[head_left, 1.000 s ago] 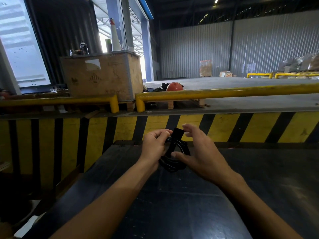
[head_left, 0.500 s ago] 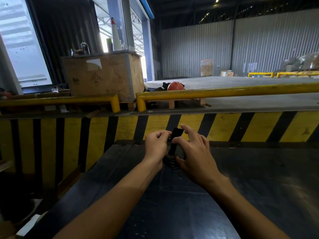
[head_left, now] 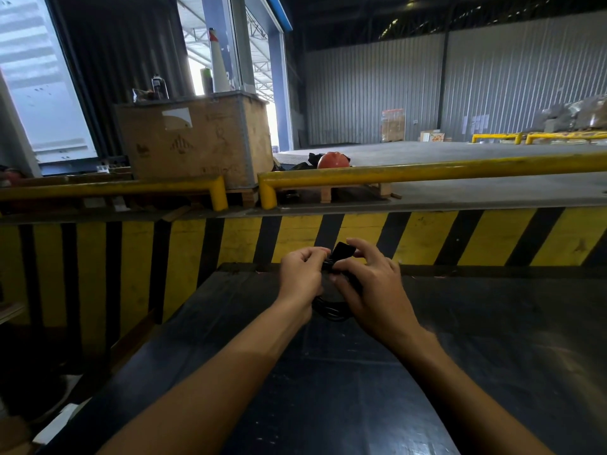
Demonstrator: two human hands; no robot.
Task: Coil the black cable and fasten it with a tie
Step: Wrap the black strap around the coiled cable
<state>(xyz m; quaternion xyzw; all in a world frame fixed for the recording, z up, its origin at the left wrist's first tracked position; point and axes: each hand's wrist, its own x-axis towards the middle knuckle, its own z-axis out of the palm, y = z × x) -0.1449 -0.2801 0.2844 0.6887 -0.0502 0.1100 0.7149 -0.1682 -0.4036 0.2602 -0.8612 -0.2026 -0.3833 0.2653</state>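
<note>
The black cable (head_left: 331, 311) is wound into a small coil and held just above the black table (head_left: 492, 339), near its far edge. Most of the coil is hidden between my hands; only its lower loops show. A flat black tie strap (head_left: 343, 249) sticks up from the top of the coil. My left hand (head_left: 300, 280) grips the coil's left side with fingers curled. My right hand (head_left: 371, 290) covers the right side, its thumb and fingertips pinching the strap.
A yellow-and-black striped wall (head_left: 427, 234) rises right behind the table's far edge, topped by yellow guard rails (head_left: 427, 172). A large wooden crate (head_left: 197, 142) stands at the back left, a red helmet (head_left: 332, 160) beside it. A drop lies left of the table.
My hands have closed in around the coil, hiding most of it. The right hand's fingers have moved up onto the strap, and the coil looks squeezed narrower than before.
</note>
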